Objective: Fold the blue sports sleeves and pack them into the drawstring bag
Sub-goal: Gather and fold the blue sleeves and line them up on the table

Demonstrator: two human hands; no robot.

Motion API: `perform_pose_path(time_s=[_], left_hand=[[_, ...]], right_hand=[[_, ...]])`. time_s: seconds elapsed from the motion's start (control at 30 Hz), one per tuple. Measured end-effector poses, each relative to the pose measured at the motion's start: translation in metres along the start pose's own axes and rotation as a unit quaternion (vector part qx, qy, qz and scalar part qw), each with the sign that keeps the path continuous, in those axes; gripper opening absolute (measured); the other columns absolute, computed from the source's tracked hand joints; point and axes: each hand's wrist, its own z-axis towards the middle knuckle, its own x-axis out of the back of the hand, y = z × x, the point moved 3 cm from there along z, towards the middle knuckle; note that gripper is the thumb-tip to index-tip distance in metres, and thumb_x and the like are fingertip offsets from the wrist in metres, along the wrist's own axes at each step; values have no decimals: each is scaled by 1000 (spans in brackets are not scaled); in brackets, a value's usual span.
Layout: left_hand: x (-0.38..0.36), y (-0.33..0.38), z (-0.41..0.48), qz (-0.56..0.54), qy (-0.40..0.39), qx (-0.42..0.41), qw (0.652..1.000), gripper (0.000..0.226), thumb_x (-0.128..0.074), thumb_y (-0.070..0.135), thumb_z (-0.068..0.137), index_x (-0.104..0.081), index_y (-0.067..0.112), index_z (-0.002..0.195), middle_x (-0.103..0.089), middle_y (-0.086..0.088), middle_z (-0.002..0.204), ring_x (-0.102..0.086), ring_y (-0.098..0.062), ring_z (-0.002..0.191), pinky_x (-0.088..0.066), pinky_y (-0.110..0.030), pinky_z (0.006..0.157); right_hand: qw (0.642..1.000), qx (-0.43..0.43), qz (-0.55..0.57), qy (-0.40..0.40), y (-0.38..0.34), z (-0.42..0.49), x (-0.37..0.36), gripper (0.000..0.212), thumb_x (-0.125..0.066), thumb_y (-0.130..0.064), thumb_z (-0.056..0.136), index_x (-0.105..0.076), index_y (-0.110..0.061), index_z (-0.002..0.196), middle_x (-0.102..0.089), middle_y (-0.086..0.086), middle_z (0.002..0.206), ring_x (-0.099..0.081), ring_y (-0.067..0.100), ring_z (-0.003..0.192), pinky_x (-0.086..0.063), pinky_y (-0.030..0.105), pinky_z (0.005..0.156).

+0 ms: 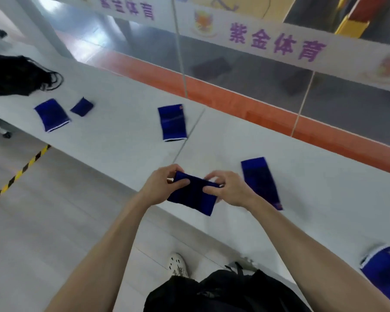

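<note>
A folded blue sports sleeve is held above the near edge of the white table. My left hand pinches its left end and my right hand pinches its right end. Another blue sleeve lies flat just right of my hands. One more sleeve lies farther back at the centre. Two sleeves sit at the far left, a larger one and a small folded one. A sleeve lies at the right edge. A black drawstring bag lies at the far left.
A glass wall with an orange strip and a white banner with purple characters runs behind the table. Yellow-black tape crosses the grey floor on the left. My white shoe and a black bag at my waist show below.
</note>
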Motion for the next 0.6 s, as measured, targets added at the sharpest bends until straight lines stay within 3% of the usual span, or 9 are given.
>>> perform_pose_path(time_s=[0.07, 0.17, 0.3, 0.43, 0.5, 0.6], left_hand=[[28, -19, -17, 28, 14, -3, 1000, 14, -75, 39, 104, -68, 26, 103, -79, 5, 93, -78, -19, 85, -67, -41, 66], [70, -54, -41, 9, 35, 12, 999, 21, -74, 37, 105, -61, 23, 114, -78, 0, 97, -77, -21, 79, -58, -31, 51], [125, -95, -71, -66, 28, 44, 996, 45, -85, 26, 98, -55, 25, 132, -81, -1, 108, -77, -13, 75, -60, -27, 62], [148, -118, -81, -18, 99, 46, 994, 32, -90, 18, 91, -67, 19, 114, -79, 4, 97, -72, -4, 66, -57, -23, 59], [151, -124, -79, 14, 126, 32, 991, 27, -91, 17, 87, -68, 22, 102, -76, 8, 90, -70, -4, 72, -56, -27, 64], [159, -133, -75, 31, 145, 21, 989, 29, -89, 22, 85, -62, 30, 93, -74, 11, 87, -72, -11, 83, -63, -42, 74]], right_hand=[[999, 6, -16, -35, -29, 10, -35, 16, -80, -29, 99, -76, -17, 108, -84, 7, 91, -83, 27, 76, -70, 49, 79], [998, 11, -35, -41, -66, 25, -83, 14, -78, -30, 100, -77, -16, 98, -83, 5, 83, -82, 26, 70, -70, 48, 72], [999, -10, -38, -30, -102, 41, -133, 17, -74, -27, 104, -77, -10, 103, -84, 6, 79, -82, 28, 66, -69, 43, 72], [996, -24, -72, -37, -127, 56, -174, 33, -75, -46, 101, -76, -13, 102, -82, 6, 75, -78, 20, 57, -62, 32, 65], [993, -26, -113, -20, -135, 68, -188, 43, -73, -51, 100, -77, -8, 94, -80, 8, 70, -70, 16, 53, -55, 31, 62], [994, -54, -96, -24, -144, 86, -199, 41, -69, -42, 103, -77, -5, 90, -76, 5, 61, -65, 12, 46, -49, 24, 57]])
